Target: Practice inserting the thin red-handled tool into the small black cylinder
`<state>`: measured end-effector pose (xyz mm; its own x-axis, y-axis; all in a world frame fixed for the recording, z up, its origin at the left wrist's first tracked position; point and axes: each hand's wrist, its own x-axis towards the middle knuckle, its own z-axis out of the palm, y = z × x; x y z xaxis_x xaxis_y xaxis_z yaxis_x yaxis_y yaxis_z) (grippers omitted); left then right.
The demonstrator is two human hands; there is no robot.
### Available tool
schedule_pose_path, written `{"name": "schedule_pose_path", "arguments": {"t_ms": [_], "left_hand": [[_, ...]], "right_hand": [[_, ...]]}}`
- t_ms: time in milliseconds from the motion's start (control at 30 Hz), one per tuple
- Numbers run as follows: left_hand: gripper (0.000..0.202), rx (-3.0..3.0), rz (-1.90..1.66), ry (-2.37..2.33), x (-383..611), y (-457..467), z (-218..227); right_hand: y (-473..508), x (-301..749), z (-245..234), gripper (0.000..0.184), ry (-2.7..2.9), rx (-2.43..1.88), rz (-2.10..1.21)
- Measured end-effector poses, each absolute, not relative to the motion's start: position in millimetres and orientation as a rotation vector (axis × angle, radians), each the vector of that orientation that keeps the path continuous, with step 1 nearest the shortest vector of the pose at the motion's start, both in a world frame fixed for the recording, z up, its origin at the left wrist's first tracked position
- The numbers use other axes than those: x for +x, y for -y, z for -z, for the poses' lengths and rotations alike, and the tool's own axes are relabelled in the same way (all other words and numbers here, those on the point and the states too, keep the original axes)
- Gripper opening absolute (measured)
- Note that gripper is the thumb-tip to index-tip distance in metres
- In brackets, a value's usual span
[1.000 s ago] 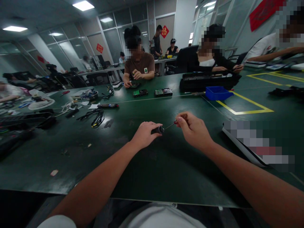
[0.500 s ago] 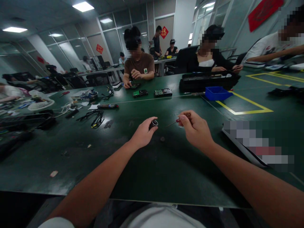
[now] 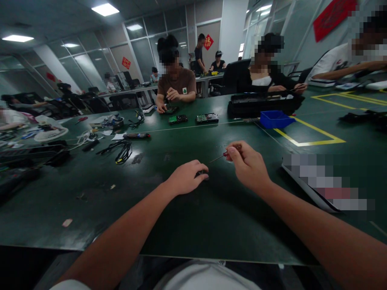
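My right hand (image 3: pixel 249 163) is closed round the handle of a screwdriver (image 3: pixel 217 158), whose thin shaft points left towards my left hand. My left hand (image 3: pixel 189 176) is low over the green table (image 3: pixel 211 225), fingers curled. A small black cylindrical part (image 3: pixel 200 173) shows between its thumb and fingers, mostly hidden by them. At the thumb tip lies a small dark round piece (image 3: pixel 207 177) on the table; whether the fingers touch it is hard to tell.
A blue bin (image 3: pixel 276 119) stands ahead to the right, near a long black casing (image 3: pixel 263 106). Two circuit-board units, one a green board (image 3: pixel 177 119), lie ahead. Black cables (image 3: pixel 122 151) and a pen-like tool (image 3: pixel 136 136) lie left. A grey-white packet (image 3: pixel 320 183) is at right. Co-workers sit opposite.
My left hand has moved down and slightly right, towards the small round piece on the table, and its black part has turned mostly out of sight. My right hand stays put with the screwdriver.
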<state>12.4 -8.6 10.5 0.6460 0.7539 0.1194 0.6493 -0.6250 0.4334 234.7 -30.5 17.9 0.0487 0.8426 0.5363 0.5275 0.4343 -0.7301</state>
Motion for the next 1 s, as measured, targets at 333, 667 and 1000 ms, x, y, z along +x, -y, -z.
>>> {"name": "schedule_pose_path", "arguments": {"t_ms": [333,667,1000], "left_hand": [[0.027,2.672,-0.201,-1.101,16.1,7.2,-2.4],[0.023,2.151,-0.56,-1.175,-5.4,-9.8,-15.2],[0.022,1.082,-1.134,-1.15,-75.3,-41.6,-39.4]], "right_hand": [[31.2,233.4,-20.0,0.028,1.623,-1.24,-0.379],[31.7,233.8,-21.9,0.027,1.646,-1.249,-0.366],[32.0,233.0,-21.6,0.027,1.656,-1.25,-0.402]]}}
